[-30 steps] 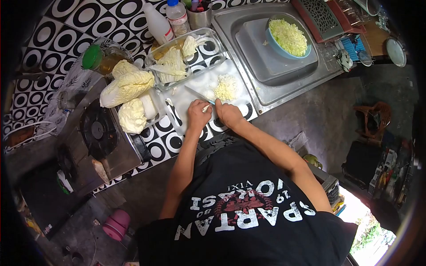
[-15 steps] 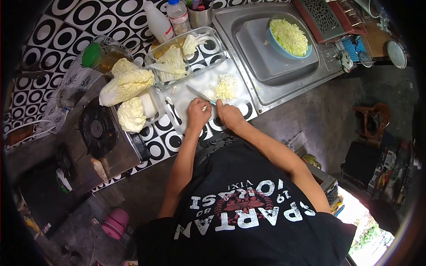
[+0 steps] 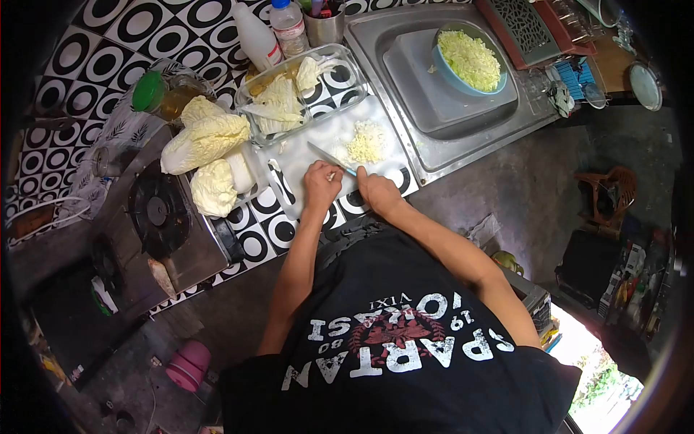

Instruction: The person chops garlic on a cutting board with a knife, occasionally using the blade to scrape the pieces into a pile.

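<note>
My right hand (image 3: 378,192) grips the blue handle of a kitchen knife (image 3: 329,155), whose blade points away to the upper left over the translucent cutting board (image 3: 296,155). My left hand (image 3: 322,184) is closed beside the knife, its fingers pinched on a small pale piece (image 3: 331,176) that looks like garlic and is mostly hidden. Just past the knife, a heap of finely chopped pale yellow bits (image 3: 365,147) lies on the board.
Whole napa cabbages (image 3: 206,145) sit at the left, near a gas stove (image 3: 157,208). Clear containers with cabbage leaves (image 3: 278,105) stand behind the board. On the right, a blue bowl of shredded cabbage (image 3: 470,61) rests in the steel sink (image 3: 423,155). Bottles (image 3: 256,36) line the back.
The knife and my right hand have shifted slightly to the right. My left hand has moved a little to the left and keeps its pinch.
</note>
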A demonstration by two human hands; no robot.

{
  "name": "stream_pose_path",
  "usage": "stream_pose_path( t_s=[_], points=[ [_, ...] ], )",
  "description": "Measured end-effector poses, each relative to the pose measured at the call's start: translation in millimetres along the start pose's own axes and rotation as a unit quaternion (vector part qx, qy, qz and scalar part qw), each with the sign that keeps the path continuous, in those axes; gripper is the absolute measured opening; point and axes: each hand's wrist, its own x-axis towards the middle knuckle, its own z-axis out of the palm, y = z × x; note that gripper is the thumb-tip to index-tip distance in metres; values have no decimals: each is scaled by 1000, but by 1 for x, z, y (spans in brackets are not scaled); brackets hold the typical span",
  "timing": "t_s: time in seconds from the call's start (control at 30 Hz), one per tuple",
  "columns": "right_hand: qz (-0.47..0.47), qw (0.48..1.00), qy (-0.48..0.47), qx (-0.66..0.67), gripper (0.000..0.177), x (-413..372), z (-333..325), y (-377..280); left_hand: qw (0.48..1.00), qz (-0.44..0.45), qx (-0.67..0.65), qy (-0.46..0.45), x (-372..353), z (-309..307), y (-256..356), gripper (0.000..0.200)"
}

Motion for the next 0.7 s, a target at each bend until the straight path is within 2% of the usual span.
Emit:
stream_pose_path(
  t_s=[0.03,0.07,0.17,0.23,0.37,0.47,0.53,0.7],
  points=[
    [-12,1000,15,-6,15,6,1,-2,999,40,20,8,0,0,-1,10],
    [-11,1000,16,-3,15,9,2,-3,999,41,22,6,-1,-1,-2,10],
    [-22,1000,7,-6,15,15,-5,-7,999,29,9,9,1,-1,-2,10],
    [-23,1000,-10,9,15,7,-12,-10,1000,-18,6,-2,1,-4,3,10],
    [-12,1000,-17,14,15,-8,-9,-2,999,-29,14,-10,2,-3,0,10],
    [5,999,-32,5,15,-8,-4,2,999,-19,24,-14,3,-3,-3,9],
    [-6,1000,-7,-2,16,-4,-1,2,999,44,24,-4,1,-2,-5,9],
    [-24,1000,5,3,16,12,-1,-3,999,43,24,-9,1,-4,-3,10]
  ],
)
